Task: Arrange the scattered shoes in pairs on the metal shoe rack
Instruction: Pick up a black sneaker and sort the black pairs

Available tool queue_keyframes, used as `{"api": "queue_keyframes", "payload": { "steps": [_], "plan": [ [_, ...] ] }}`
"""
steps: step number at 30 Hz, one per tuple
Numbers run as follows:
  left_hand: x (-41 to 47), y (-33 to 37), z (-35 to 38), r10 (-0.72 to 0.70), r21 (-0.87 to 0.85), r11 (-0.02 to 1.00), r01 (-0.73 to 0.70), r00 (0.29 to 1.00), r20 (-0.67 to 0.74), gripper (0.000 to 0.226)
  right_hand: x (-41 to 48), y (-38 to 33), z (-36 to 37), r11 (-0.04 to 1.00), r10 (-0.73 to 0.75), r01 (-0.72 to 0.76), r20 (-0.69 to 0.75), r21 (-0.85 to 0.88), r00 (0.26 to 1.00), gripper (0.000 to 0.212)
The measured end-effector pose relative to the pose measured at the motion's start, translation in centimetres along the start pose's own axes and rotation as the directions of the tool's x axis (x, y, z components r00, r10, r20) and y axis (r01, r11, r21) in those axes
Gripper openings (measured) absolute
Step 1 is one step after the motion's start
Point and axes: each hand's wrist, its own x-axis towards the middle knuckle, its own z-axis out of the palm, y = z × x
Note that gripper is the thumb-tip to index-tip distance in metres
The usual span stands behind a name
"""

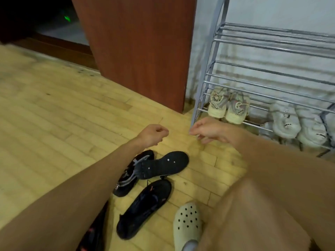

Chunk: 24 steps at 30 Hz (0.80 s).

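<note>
The grey metal shoe rack (pixel 272 44) stands at the right against the wall. On its bottom shelf sit a beige pair of sneakers (pixel 227 105) and a white pair (pixel 297 124). On the floor lie a black shoe sole-up (pixel 163 164), a black and grey shoe (pixel 126 180) under it, and a black slip-on shoe (pixel 145 207). My left hand (pixel 153 134) hangs above them, fingers curled, holding nothing. My right hand (pixel 208 132) hovers by the rack's front leg, fingers loosely curled, holding nothing.
A pale clog (pixel 187 225) is worn on a foot at the bottom. Another dark shoe (pixel 94 230) peeks out under my left forearm. A brown wooden door (pixel 137 48) stands left of the rack. Wooden floor (pixel 54 115) spreads to the left.
</note>
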Motion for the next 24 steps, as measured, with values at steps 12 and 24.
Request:
{"api": "queue_keyframes", "payload": {
  "steps": [12, 24],
  "plan": [
    [-6.4, -15.1, 0.1, -0.289, -0.026, 0.957, 0.289, 0.957, 0.017, 0.014, -1.2, -0.2, 14.5, 0.997, 0.031, -0.015, 0.191, -0.08, 0.981, 0.036],
    [-4.5, -24.6, 6.0, -0.532, 0.319, 0.816, 0.482, 0.843, 0.086, 0.067, 2.1, 6.0, 18.6, 0.985, 0.121, -0.083, 0.269, -0.149, 0.955, 0.034]
  ]
}}
